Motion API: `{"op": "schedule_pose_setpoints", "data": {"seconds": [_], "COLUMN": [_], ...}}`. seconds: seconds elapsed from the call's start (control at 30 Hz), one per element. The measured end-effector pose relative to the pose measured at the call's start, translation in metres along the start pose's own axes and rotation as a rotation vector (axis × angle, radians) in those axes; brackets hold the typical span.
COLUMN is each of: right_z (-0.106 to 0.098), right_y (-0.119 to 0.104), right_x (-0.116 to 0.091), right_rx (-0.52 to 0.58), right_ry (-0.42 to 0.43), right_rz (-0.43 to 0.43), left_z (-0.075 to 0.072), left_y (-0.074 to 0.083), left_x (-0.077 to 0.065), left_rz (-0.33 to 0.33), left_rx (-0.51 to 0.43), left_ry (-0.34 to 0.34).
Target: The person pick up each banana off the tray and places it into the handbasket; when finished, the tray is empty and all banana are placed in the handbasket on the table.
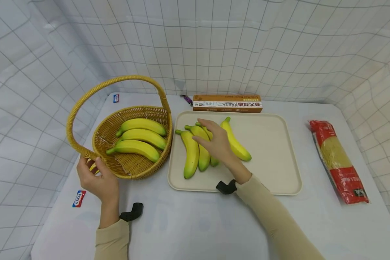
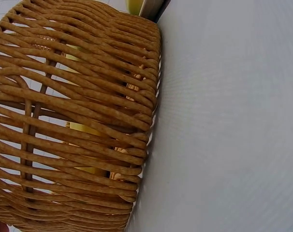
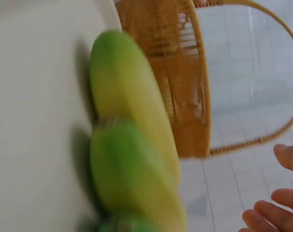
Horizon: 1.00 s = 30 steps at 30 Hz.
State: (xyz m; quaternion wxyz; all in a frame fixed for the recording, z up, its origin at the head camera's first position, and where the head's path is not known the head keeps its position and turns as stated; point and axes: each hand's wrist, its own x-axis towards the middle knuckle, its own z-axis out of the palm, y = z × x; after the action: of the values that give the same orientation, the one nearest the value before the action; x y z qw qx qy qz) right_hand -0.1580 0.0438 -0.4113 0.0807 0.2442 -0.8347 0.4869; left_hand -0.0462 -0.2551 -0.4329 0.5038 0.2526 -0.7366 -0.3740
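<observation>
A wicker basket [image 1: 143, 175] with a tall arched handle [image 1: 84, 97] stands at the left. Three yellow-green bananas [image 1: 139, 135] lie side by side in it. My left hand [image 1: 102, 180] grips the foot of the handle at the basket's near-left rim. To the right is a cream tray [image 1: 269, 151] bearing several bananas: a left one [image 1: 191, 155], others close beside it, and a separate one [image 1: 235, 142]. My right hand [image 1: 219, 141] hovers over them, thumb and fingers spread, nothing held. It partly hides the middle bananas. The right wrist view shows fingers [image 3: 286, 198] apart from the bananas.
Behind the tray lies a long pasta box [image 1: 227, 104], with a small purple-wrapped item [image 1: 187, 99] at its left end. A red and yellow packet [image 1: 339, 162] lies at the far right. Gridded white sheeting [image 1: 214, 47] rises behind the table.
</observation>
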Motion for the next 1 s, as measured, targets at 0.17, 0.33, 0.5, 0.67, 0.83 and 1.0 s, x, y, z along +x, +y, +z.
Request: {"op": "schedule_pose_setpoints", "data": {"seconds": [0.17, 0.33, 0.5, 0.67, 0.83, 1.0], "right_z": [-0.041, -0.072, -0.087, -0.090, -0.087, -0.084], "right_y": [0.023, 0.043, 0.056, 0.060, 0.065, 0.071], "right_x": [-0.019, -0.035, -0.041, -0.042, -0.042, -0.042], "right_rx": [-0.050, -0.064, -0.060, -0.058, -0.064, -0.049], "right_ry": [0.106, 0.167, 0.202, 0.185, 0.114, 0.034], "right_rz": [0.056, 0.134, 0.169, 0.203, 0.272, 0.358], "left_z": [-0.001, -0.003, -0.002, -0.002, -0.001, 0.000], "left_y": [0.009, 0.014, 0.015, 0.009, 0.002, -0.003], "left_x": [-0.001, -0.001, -0.002, -0.002, -0.001, 0.000], "left_rz": [0.007, 0.005, 0.000, -0.001, 0.006, 0.005], "left_rx": [-0.003, -0.006, -0.010, -0.011, -0.003, -0.003], "left_ry": [0.001, -0.001, 0.002, 0.008, 0.008, 0.009]}}
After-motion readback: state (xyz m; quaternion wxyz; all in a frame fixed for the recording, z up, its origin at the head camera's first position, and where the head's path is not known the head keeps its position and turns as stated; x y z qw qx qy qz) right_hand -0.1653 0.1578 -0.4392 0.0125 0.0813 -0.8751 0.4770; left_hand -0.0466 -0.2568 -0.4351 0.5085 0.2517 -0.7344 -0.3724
